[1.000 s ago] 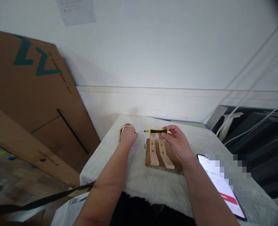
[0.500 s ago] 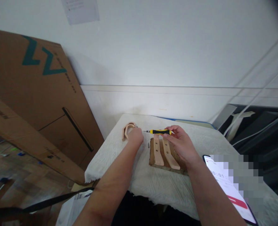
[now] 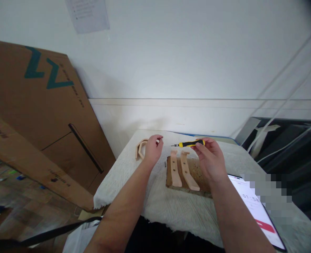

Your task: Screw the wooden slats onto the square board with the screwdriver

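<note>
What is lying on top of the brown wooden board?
Two pale curved wooden strips lie side by side on the brown wooden board. The board's right end is hidden behind the right hand, which holds a yellow-and-black screwdriver, so anything there cannot be seen.

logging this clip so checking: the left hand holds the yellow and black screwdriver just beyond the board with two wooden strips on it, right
Not quite: the head view shows the right hand holding the yellow and black screwdriver, not the left hand. The rest stands.
</note>
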